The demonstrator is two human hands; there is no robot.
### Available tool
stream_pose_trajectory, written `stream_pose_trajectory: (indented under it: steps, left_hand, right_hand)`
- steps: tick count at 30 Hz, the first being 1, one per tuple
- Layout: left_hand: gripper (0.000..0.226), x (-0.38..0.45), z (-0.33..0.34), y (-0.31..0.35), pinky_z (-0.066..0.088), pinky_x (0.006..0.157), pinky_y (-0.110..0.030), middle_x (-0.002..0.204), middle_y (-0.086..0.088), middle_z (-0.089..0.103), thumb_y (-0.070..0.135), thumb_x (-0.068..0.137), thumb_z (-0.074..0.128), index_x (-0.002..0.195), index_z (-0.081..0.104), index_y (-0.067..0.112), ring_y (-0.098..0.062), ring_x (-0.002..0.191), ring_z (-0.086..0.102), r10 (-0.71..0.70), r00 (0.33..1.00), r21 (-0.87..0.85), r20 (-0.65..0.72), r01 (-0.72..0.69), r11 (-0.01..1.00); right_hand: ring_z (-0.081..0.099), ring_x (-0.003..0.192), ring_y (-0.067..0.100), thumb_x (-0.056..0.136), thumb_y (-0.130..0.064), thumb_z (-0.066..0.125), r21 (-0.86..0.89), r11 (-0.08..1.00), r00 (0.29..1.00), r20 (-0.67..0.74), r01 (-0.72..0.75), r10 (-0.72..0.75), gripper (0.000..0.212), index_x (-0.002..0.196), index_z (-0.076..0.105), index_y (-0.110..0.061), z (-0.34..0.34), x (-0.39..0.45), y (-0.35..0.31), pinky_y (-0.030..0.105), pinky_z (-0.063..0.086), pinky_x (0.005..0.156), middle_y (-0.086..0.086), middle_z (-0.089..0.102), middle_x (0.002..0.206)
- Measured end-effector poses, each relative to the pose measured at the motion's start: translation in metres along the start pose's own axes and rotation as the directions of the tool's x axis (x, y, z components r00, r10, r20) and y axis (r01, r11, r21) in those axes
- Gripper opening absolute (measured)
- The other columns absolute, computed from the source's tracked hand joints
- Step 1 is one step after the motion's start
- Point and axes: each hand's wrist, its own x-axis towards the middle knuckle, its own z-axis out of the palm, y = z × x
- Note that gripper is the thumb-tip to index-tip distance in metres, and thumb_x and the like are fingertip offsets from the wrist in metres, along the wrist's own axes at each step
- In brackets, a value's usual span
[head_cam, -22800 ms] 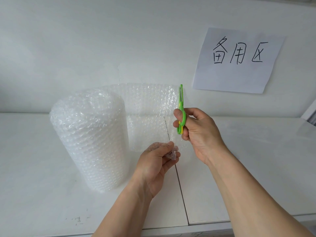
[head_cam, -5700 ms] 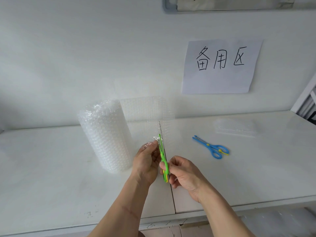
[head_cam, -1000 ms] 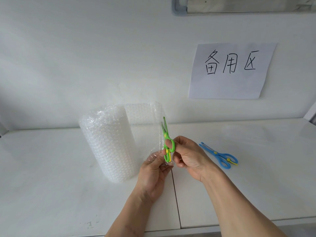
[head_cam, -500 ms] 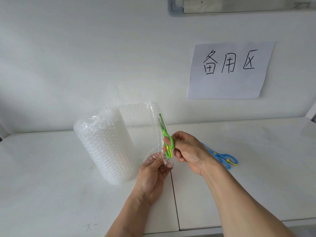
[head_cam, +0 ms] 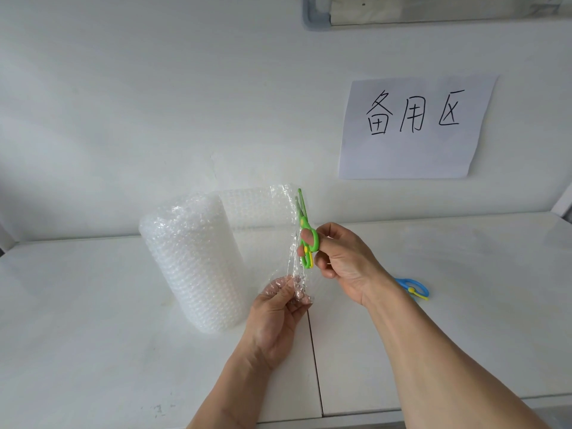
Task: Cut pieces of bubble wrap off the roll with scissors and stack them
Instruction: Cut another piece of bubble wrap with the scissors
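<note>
A fat roll of clear bubble wrap (head_cam: 192, 261) stands upright on the white table (head_cam: 77, 320). Its loose sheet (head_cam: 260, 218) unrolls to the right behind the roll. My left hand (head_cam: 278, 317) pinches the sheet's lower corner. My right hand (head_cam: 343, 261) holds green scissors (head_cam: 305, 230), blades pointing up along the sheet's right edge near its top, slightly parted.
Blue scissors (head_cam: 413, 287) lie on the table right of my right wrist. A paper sign with handwritten characters (head_cam: 414, 125) is stuck on the wall. A seam (head_cam: 314, 360) runs down the tabletop between my arms. The table's front edge is near the bottom.
The green scissors have travelled upward along the sheet's edge over the last second, reaching near its top. My left hand keeps its pinch on the lower corner.
</note>
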Motion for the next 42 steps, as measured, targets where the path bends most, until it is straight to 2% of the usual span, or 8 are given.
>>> stream_pose_trajectory:
  steps: [5, 10, 14, 18, 23, 28, 32, 42]
  left_hand:
    - [0.008, 0.0, 0.0, 0.0, 0.049, 0.089, -0.042, 0.066, -0.01, 0.055, 0.006, 0.086, 0.059, 0.092, 0.06, 0.003, -0.021, 0.061, 0.057, -0.002, 1.0, -0.005, -0.003, 0.002, 1.0]
    - [0.013, 0.0, 0.0, 0.0, 0.047, 0.094, -0.045, 0.066, -0.01, 0.054, 0.009, 0.079, 0.064, 0.091, 0.06, 0.003, -0.022, 0.061, 0.056, -0.002, 1.0, -0.013, 0.006, 0.002, 1.0]
    - [0.004, 0.0, 0.0, 0.0, 0.047, 0.094, -0.045, 0.068, -0.011, 0.053, 0.004, 0.088, 0.058, 0.089, 0.062, 0.003, -0.022, 0.062, 0.055, -0.004, 1.0, -0.018, 0.001, 0.004, 1.0]
    - [0.009, -0.001, 0.001, 0.0, 0.045, 0.097, -0.047, 0.065, -0.01, 0.052, 0.0, 0.092, 0.053, 0.088, 0.061, 0.003, -0.022, 0.06, 0.054, -0.005, 1.0, -0.026, -0.006, 0.005, 1.0]
    - [0.012, -0.002, 0.001, 0.001, 0.047, 0.095, -0.046, 0.064, -0.01, 0.051, -0.002, 0.093, 0.05, 0.087, 0.06, 0.003, -0.021, 0.058, 0.055, -0.012, 1.0, -0.035, -0.013, 0.012, 0.999]
    - [0.011, -0.002, 0.001, 0.001, 0.046, 0.097, -0.047, 0.064, -0.01, 0.051, -0.001, 0.094, 0.05, 0.088, 0.058, 0.002, -0.02, 0.057, 0.056, -0.01, 1.0, -0.033, -0.005, 0.01, 0.999]
    - [0.011, -0.001, 0.001, 0.001, 0.045, 0.098, -0.047, 0.064, -0.01, 0.051, -0.002, 0.094, 0.049, 0.089, 0.058, 0.002, -0.021, 0.057, 0.056, -0.009, 1.0, -0.028, -0.01, 0.009, 1.0]
    - [0.009, -0.003, 0.002, 0.001, 0.044, 0.098, -0.048, 0.063, -0.01, 0.051, -0.002, 0.092, 0.051, 0.091, 0.058, 0.003, -0.02, 0.056, 0.055, -0.005, 1.0, -0.04, -0.019, 0.004, 0.999]
  right_hand:
    - [0.032, 0.046, 0.013, 0.079, -0.028, 0.077, 0.013, 1.0, 1.0, -0.014, 0.016, -0.016, 0.031, 0.074, 0.048, -0.017, 0.0, 0.002, -0.005, 0.022, 0.021, 0.041, 0.012, 0.072, 0.073]
    - [0.036, 0.043, 0.011, 0.079, -0.028, 0.077, -0.008, 1.0, 0.999, -0.029, 0.022, -0.023, 0.031, 0.073, 0.048, -0.018, 0.0, 0.003, -0.009, 0.021, 0.025, 0.04, 0.011, 0.073, 0.075]
    - [0.032, 0.044, 0.013, 0.078, -0.028, 0.077, -0.013, 0.999, 0.999, -0.027, 0.03, -0.03, 0.032, 0.072, 0.048, -0.018, -0.001, 0.005, -0.014, 0.022, 0.022, 0.041, 0.011, 0.072, 0.073]
    - [0.039, 0.044, 0.012, 0.077, -0.032, 0.077, -0.029, 0.999, 0.999, -0.023, 0.04, -0.04, 0.03, 0.077, 0.051, -0.018, -0.001, 0.008, -0.019, 0.021, 0.027, 0.041, 0.012, 0.075, 0.078]
    - [0.032, 0.045, 0.013, 0.077, -0.031, 0.078, -0.012, 0.999, 0.999, -0.012, 0.049, -0.049, 0.031, 0.074, 0.05, -0.018, 0.001, 0.012, -0.023, 0.022, 0.023, 0.041, 0.011, 0.073, 0.074]
    - [0.038, 0.046, 0.012, 0.077, -0.033, 0.078, -0.007, 0.998, 0.998, -0.008, 0.058, -0.058, 0.03, 0.08, 0.052, -0.017, 0.001, 0.014, -0.025, 0.022, 0.027, 0.042, 0.011, 0.074, 0.077]
    - [0.033, 0.045, 0.012, 0.078, -0.031, 0.077, 0.01, 0.998, 0.998, -0.005, 0.064, -0.064, 0.03, 0.075, 0.051, -0.018, -0.001, 0.016, -0.027, 0.022, 0.025, 0.041, 0.01, 0.072, 0.074]
    - [0.037, 0.046, 0.009, 0.081, -0.024, 0.076, 0.038, 0.997, 0.998, -0.01, 0.06, -0.06, 0.024, 0.069, 0.055, -0.018, -0.001, 0.016, -0.029, 0.021, 0.029, 0.043, 0.007, 0.07, 0.073]
